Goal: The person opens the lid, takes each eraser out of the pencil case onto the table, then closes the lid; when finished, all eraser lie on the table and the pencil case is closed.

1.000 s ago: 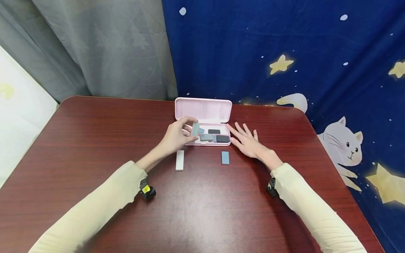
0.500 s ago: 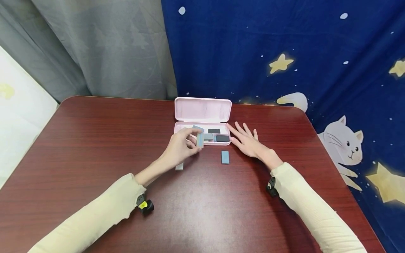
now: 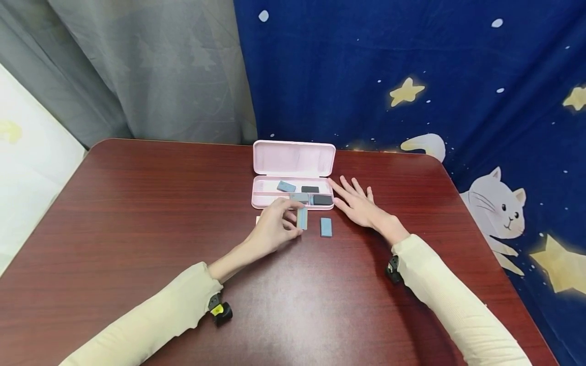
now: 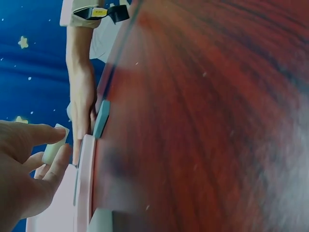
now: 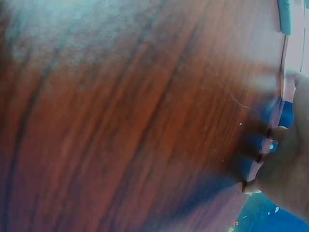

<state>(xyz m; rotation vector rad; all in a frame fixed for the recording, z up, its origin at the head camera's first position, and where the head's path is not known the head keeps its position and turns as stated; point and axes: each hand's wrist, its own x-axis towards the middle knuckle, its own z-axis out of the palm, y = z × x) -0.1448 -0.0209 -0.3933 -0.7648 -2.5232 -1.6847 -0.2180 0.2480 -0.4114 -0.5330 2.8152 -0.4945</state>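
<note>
In the head view my left hand (image 3: 273,229) pinches a pale blue-green block (image 3: 302,218) between thumb and fingers, in front of the pink case (image 3: 257,200). The left wrist view shows the same block (image 4: 54,145) between the fingertips. My right hand (image 3: 359,207) lies with fingers spread at the case's right end, its fingertips touching the case edge. Inside the case are a blue block (image 3: 286,186), a grey one (image 3: 299,196) and two dark ones (image 3: 310,189), (image 3: 322,200). A blue block (image 3: 326,227) lies on the table between the hands.
The case lid (image 3: 294,158) stands raised at the back of the brown table (image 3: 160,213). A white block (image 3: 258,219) is mostly hidden behind my left hand. Grey and blue curtains hang behind the table.
My left hand has carried the pinched block from over the case's left part toward me and to the right, and now covers most of the white block. My right hand has stayed put.
</note>
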